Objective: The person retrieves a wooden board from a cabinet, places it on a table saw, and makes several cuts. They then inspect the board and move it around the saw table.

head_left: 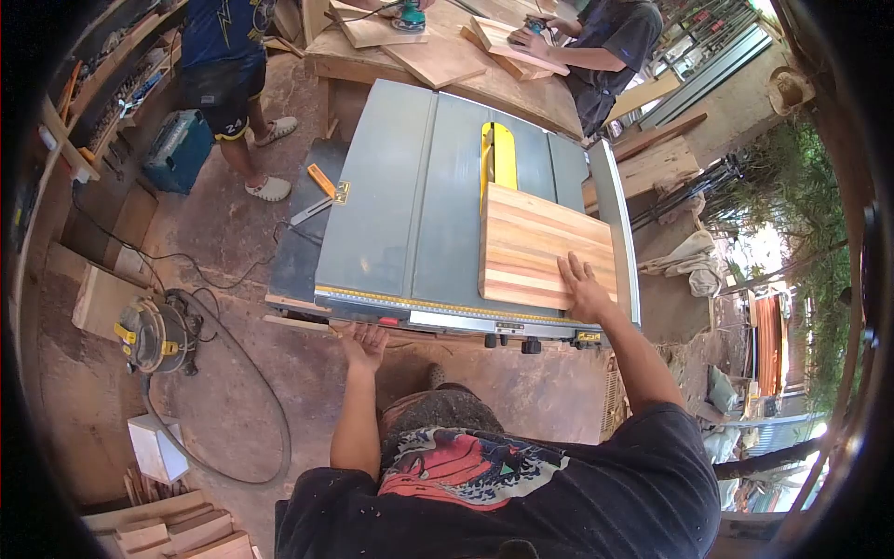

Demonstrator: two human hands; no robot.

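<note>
A striped wooden board (545,244), glued up from light and reddish strips, lies flat on the grey table saw (372,214). Its far left corner is beside the yellow blade guard (503,156). My right hand (585,291) rests on the board's near right part with fingers stretched out, close to the fence (622,233). At the saw's front edge, my left hand (364,347) is below the yellow measuring rail, near a red switch part (387,321). Its fingers are extended and apart, and nothing shows in them.
A try square (315,207) and an orange-handled tool lie left of the saw top. Behind is a wooden workbench (326,58), where a person works a sander on a board. Another person stands at the left. A shop vacuum (154,335) with a hose occupies the floor.
</note>
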